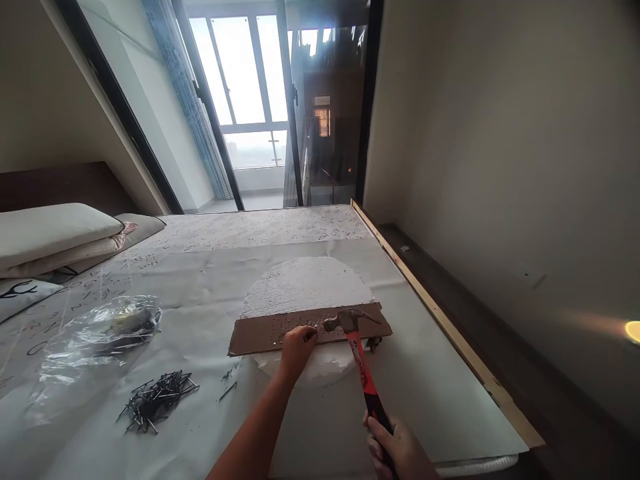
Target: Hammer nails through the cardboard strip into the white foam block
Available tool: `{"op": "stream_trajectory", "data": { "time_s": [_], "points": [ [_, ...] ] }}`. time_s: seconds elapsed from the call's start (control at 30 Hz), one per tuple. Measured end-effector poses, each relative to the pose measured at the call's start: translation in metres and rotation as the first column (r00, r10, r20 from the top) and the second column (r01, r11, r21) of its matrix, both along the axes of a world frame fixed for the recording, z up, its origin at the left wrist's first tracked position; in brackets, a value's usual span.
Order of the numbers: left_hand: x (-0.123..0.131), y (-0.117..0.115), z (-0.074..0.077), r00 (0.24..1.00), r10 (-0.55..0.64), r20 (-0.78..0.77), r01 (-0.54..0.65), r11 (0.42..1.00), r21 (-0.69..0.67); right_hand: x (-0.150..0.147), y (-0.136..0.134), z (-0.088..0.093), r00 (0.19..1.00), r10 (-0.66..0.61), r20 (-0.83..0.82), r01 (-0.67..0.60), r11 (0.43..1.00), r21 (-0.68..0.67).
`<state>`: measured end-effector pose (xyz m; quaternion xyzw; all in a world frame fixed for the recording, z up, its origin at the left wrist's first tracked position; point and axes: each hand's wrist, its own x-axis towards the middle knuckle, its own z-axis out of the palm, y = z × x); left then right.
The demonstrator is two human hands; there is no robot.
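My right hand (393, 443) is wrapped round the black and red handle of a claw hammer (361, 363), whose head is over a brown cardboard strip (260, 333). My left hand (299, 340) is closed at the strip's middle, fingertips pinched near the hammer face; what they hold is too small to make out. Many small holes or nail heads dot the strip. It lies across a round white foam disc (310, 283). To the left is a pile of nails (157, 400), with a single nail (228, 391) nearer the disc.
A clear plastic bag (110, 327) lies on the grey sheet at the left. Folded bedding (55, 233) is stacked at the far left. A wooden edge (445, 323) runs along the bed's right side, beside a wall. Sliding doors and windows stand beyond.
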<state>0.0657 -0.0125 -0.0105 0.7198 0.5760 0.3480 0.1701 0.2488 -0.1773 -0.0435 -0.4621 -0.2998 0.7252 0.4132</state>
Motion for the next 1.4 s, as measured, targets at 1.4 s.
{"op": "stream_trajectory", "data": {
  "time_s": [1.4],
  "points": [
    [-0.004,-0.004,-0.018,0.995,-0.092,0.028,0.089,0.992,0.084,0.0,0.005,0.09,0.51,-0.02,0.86,-0.311,0.928,0.206]
  ]
}}
